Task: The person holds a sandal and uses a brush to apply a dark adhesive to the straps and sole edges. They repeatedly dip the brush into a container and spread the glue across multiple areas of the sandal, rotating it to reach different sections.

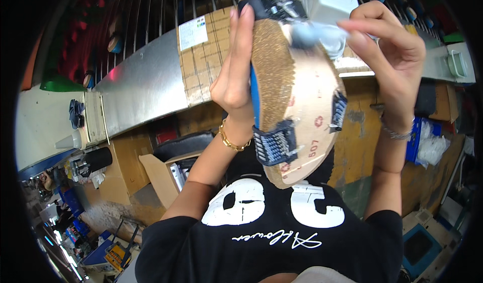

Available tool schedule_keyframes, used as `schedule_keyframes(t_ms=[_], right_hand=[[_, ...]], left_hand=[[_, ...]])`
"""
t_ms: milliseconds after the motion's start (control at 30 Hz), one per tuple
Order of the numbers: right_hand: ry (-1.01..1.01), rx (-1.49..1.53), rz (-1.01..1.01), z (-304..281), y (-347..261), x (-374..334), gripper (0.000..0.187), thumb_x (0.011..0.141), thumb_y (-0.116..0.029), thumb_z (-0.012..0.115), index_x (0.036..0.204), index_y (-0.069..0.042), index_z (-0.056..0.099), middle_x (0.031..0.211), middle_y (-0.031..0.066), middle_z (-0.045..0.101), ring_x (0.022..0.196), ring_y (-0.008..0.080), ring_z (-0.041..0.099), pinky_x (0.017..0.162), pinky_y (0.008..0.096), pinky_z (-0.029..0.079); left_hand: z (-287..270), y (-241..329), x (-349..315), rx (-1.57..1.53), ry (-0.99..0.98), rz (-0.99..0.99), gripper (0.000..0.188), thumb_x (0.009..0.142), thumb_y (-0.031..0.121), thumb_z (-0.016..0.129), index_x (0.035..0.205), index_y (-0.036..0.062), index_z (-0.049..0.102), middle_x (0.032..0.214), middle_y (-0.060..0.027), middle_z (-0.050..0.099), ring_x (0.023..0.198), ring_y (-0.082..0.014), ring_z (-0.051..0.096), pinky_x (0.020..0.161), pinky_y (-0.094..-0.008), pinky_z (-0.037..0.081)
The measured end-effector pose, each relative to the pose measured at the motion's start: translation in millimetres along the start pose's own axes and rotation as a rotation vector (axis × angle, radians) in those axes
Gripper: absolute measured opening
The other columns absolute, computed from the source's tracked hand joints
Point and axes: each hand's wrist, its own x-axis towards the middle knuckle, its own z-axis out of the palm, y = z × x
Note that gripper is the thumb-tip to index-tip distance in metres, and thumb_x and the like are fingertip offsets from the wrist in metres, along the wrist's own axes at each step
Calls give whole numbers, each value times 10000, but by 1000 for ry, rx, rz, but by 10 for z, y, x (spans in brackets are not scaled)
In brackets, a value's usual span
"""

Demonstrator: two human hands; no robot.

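Observation:
My left hand (234, 74) grips a sandal in the making (274, 77) by its side, with the underside facing up. That underside has a rough brown band along one edge and a pale, smooth insole board. Dark woven straps (276, 145) wrap over its edges, and a black strap (274, 7) crosses near the far end. My right hand (390, 52) pinches a small brush-like tool (308, 34), smeared by motion, over the pale board. Whether its bluish-grey head touches the board I cannot tell. Behind it stands a white plastic container (331, 2).
A metal-edged bench (143, 99) runs across ahead, with a cardboard piece (206, 57) on it. Beyond are dark metal rods (166, 1) with several shoe parts. An open carton (156, 177) stands below left; a blue crate (415, 142) with white plastic bags sits right.

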Motion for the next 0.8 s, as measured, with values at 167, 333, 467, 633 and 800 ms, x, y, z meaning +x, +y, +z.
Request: schedule_keyframes(t_ms=[167, 333, 467, 633, 800], right_hand=[[221, -337, -48, 194, -16, -169, 174, 808, -23, 798, 975, -67, 812, 768, 23, 627, 696, 102, 568, 606, 233, 424], [118, -31, 262, 230, -293, -376, 152, 797, 0, 778, 944, -31, 806, 789, 31, 625, 734, 106, 572, 635, 233, 422], [121, -31, 250, 261, -427, -395, 192, 753, 13, 792, 938, -36, 808, 806, 42, 626, 731, 120, 565, 652, 237, 428], [158, -267, 104, 330, -503, -358, 188, 744, 69, 747, 919, 9, 779, 878, 81, 618, 832, 163, 565, 734, 250, 422], [159, -397, -60, 275, -501, -352, 231, 711, 58, 778, 925, -27, 791, 942, 92, 631, 858, 183, 568, 765, 274, 427]], left_hand=[[-20, -142, 115, 98, 32, 46, 705, 741, 146, 850, 1355, -68, 578, 1356, -245, 603, 1187, -335, 650, 900, -353, 590], [-95, -198, 137, 199, 19, 75, 737, 726, 128, 849, 1387, -34, 565, 1356, -261, 592, 1169, -338, 660, 852, -343, 598], [-106, -189, 166, 215, 32, 115, 738, 721, 125, 848, 1385, -33, 567, 1353, -258, 596, 1164, -358, 658, 831, -350, 602], [-104, -188, 188, 231, 67, 218, 746, 724, 162, 852, 1380, -47, 564, 1347, -240, 608, 1169, -363, 653, 827, -362, 604], [-68, -286, 186, 242, 112, 274, 753, 726, 170, 852, 1387, -39, 560, 1331, -240, 617, 1133, -358, 673, 820, -362, 605]])
